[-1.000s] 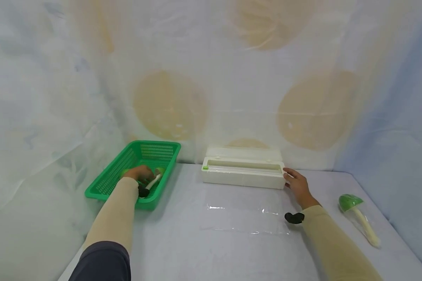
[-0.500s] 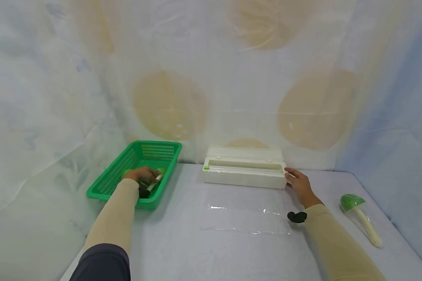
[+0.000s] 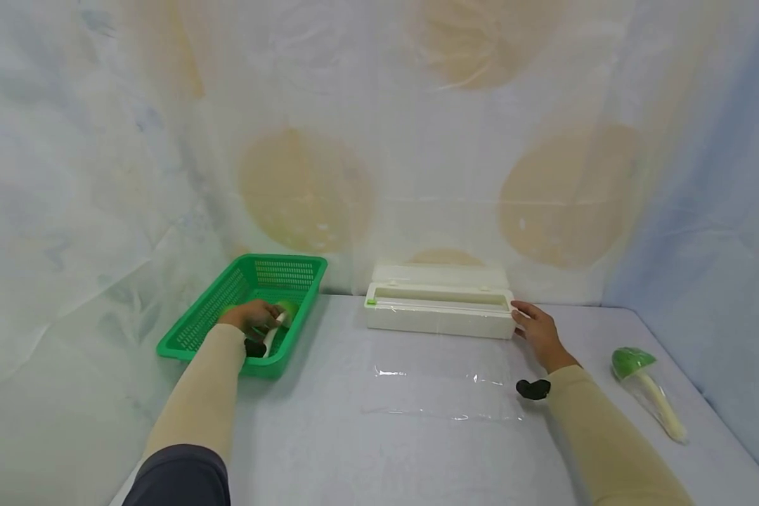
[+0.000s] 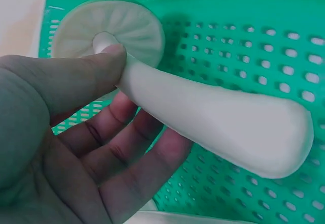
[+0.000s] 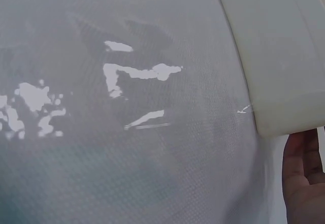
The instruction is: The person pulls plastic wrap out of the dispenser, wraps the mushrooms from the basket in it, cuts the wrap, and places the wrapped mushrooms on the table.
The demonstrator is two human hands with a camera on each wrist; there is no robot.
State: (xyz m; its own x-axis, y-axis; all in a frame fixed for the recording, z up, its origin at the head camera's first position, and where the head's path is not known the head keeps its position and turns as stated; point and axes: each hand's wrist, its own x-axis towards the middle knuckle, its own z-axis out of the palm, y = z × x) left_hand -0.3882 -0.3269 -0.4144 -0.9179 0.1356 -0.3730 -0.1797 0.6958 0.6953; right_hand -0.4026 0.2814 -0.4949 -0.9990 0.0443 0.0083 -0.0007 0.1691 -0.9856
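Inside the green basket (image 3: 310, 281), my left hand (image 3: 253, 318) holds a mushroom (image 4: 218, 122) by its white stem. In the left wrist view, the thumb lies over the stem near the cap and the fingers curl beneath it. The pale ribbed underside of the cap rests toward the basket's wall. My right hand (image 3: 540, 337) touches the right end of a white cling film dispenser (image 3: 439, 322), its fingers (image 5: 297, 158) extended at the box's corner. From the dispenser a sheet of clear cling film (image 3: 443, 383) lies spread over the table toward me.
A green-capped mushroom (image 3: 632, 362) in clear film lies on the right of the white table (image 3: 386, 464). The dispenser's lid (image 3: 439, 274) stands raised against the patterned curtain (image 3: 443, 140). More green shows in the basket beside my left hand.
My left hand has taken hold of the mushroom's stem and shifted it slightly within the basket. The right hand has stayed at the dispenser's end.
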